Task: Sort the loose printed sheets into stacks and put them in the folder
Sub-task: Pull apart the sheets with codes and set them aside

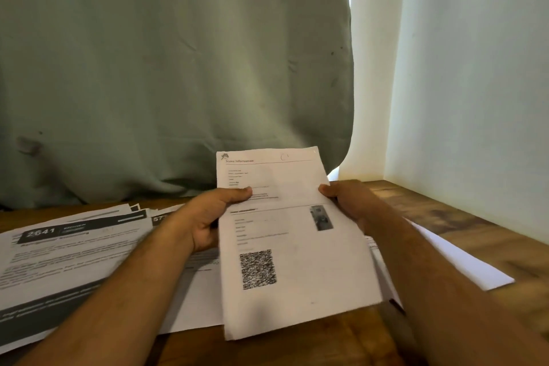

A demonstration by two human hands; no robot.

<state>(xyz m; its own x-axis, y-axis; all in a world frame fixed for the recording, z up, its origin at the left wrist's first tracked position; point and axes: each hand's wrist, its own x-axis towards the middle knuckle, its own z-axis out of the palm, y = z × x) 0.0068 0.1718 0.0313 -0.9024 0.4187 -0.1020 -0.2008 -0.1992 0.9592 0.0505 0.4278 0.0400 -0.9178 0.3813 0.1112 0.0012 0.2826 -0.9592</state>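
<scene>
I hold a thin stack of printed sheets [297, 246] upright above the wooden table [445, 211]; the top page shows a header line, a small photo and a QR code. My left hand [208, 217] grips the stack's left edge, thumb on the front. My right hand [347, 199] grips its right edge. Loose printed sheets [68, 249] with dark banners and the number 2641 lie fanned out on the table at the left, partly under my left forearm. A blank white sheet [463, 261] pokes out beneath my right forearm. No folder is visible.
A grey-green curtain [178, 68] hangs right behind the table. A white wall or panel [475, 83] bounds the right side. Bare wood shows at the right edge and along the front under the held stack.
</scene>
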